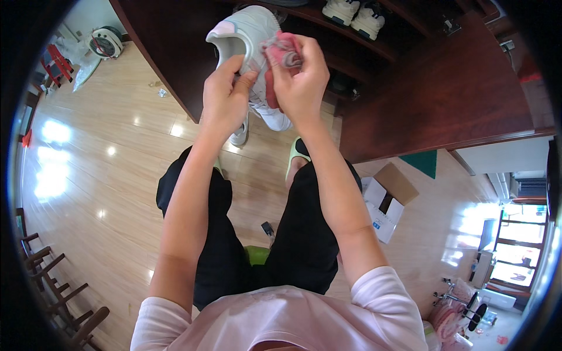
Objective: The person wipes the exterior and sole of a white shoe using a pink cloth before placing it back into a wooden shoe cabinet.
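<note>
A white sneaker (259, 28) with a pale pink and blue heel is held up before the cabinet, its heel end uppermost. My left hand (225, 93) grips it at the collar opening, thumb on the side and fingers partly hidden inside. In my right hand (304, 82) is a bunched pink and grey cloth (285, 51), pressed against or very close to the sneaker's side. The fingers of that hand are closed round the cloth. Below the raised sneaker, another white shoe (239, 136) rests on the floor, mostly covered from sight.
A dark wooden shoe cabinet (316, 29) stands ahead, its door (433, 93) swung out to the right. White sneakers (354, 16) sit on a shelf. An opened cardboard box (383, 202) lies right of my legs. Wooden chair legs (58, 292) show at lower left.
</note>
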{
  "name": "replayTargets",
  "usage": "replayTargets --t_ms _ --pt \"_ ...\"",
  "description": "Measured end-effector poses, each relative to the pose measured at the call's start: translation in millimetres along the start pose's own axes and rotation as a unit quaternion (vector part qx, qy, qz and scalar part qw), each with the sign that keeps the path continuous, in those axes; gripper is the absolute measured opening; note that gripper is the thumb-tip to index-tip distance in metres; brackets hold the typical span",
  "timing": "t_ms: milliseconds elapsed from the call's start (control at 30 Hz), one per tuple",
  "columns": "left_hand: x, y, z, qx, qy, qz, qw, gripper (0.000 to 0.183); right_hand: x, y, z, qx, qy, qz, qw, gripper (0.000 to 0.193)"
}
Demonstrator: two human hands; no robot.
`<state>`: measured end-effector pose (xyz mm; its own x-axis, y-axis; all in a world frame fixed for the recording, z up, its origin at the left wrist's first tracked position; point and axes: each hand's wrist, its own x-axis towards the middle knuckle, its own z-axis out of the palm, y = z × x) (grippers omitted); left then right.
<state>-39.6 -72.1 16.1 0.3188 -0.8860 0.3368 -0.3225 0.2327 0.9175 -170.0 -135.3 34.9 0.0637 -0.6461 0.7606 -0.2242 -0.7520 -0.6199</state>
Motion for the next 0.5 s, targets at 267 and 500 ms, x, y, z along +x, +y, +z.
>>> replayTargets --t_ms 267,500 --pt "3.0 -4.8 -3.7 -0.034 -0.037 -0.016 0.999 0.023 1.5 4.9 -1.3 -0.052 -0.037 0.036 0.997 0.024" --pt "10.7 -23.7 -15.7 -0.041 0.052 0.006 0.998 0.023 -13.7 -9.5 5.7 0.033 -0.145 0.078 0.986 0.028"
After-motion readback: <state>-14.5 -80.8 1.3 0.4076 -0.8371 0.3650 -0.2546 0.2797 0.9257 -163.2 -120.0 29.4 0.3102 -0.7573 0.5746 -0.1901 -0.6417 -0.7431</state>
